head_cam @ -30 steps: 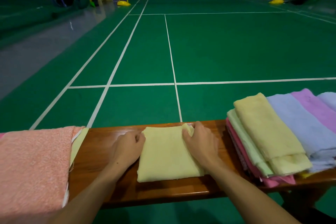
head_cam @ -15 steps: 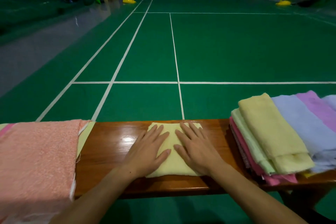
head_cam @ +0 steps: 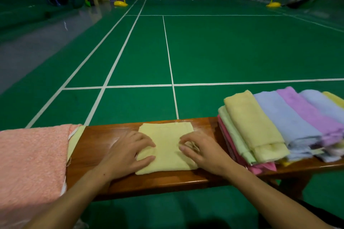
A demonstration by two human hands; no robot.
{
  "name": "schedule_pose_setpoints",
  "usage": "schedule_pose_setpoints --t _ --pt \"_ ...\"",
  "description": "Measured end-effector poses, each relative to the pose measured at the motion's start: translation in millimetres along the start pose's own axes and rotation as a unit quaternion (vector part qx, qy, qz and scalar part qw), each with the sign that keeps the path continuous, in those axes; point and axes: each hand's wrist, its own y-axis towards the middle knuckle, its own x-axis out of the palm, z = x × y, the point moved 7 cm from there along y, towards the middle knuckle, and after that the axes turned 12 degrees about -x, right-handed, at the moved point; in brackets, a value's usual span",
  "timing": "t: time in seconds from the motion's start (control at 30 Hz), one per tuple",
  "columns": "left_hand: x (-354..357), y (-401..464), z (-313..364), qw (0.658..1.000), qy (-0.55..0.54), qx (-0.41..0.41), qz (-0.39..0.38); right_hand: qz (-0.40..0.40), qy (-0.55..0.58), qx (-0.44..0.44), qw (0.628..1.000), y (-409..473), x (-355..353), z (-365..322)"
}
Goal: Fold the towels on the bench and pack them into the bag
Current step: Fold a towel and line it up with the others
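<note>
The pink towel (head_cam: 31,163) on the left runs off the frame's left and bottom edges, so its full extent cannot be seen, and only a narrow strip of a pale yellow-green cloth (head_cam: 75,139) shows from under its right edge. On the right, the stack of towels (head_cam: 270,132) is cut off by the right edge; its lower layers show only as thin coloured edges, and how many pieces lie there is hard to count. No bag can be made out. The far corners of the hall are dim and their objects indistinct.

The folded yellow towel (head_cam: 167,141) lies on the bench (head_cam: 96,147) between the two piles, directly in front of the person. The left hand (head_cam: 128,152) rests on its left edge, fingers bent over the cloth and thumb laid on the near left part. The right hand (head_cam: 201,151) sits on the right side with fingertips curled down, seemingly pinching a small wrinkle of fabric, though blur makes that uncertain.

Half a second ago both hands lay flat with fingers spread on the middle of the towel; now they have moved apart to its sides and the fingers have curled. More of the towel's centre is exposed than before. The towel stays in the same spot on the bench.
</note>
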Motion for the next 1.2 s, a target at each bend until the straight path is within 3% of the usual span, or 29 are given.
schedule_pose_setpoints --t 0.07,0.2,0.4,0.53,0.7,0.93,1.03,1.1,1.2 --pt "4 -10 1 0.999 -0.016 -0.009 -0.032 -0.035 0.023 -0.006 0.999 -11 7 -6" --pt "7 -27 3 0.998 -0.009 -0.004 -0.062 -0.092 -0.055 -0.037 0.994 -25 12 -13" --pt "6 -32 8 0.998 0.062 0.006 -0.015 -0.094 -0.174 -0.071 0.978 -17 17 -25" --pt "-2 -23 4 0.999 0.029 -0.009 0.019 -0.076 -0.202 -0.048 0.975 -6 15 -23" --pt "-4 -7 -17 0.981 -0.178 -0.08 0.002 0.03 -0.023 0.082 0.996 1 -5 1" --pt "-6 3 -19 0.922 -0.344 -0.177 0.001 0.097 0.162 0.156 0.969 5 -5 28" --pt "-5 3 -19 0.934 -0.288 -0.212 0.023 0.112 0.149 0.177 0.966 3 -2 34" --pt "0 4 -22 0.957 -0.173 -0.232 0.032 0.114 0.1 0.198 0.968 4 -2 35" --pt "-2 4 -28 0.965 -0.047 -0.25 0.058 0.09 0.012 0.228 0.969 6 -4 33"
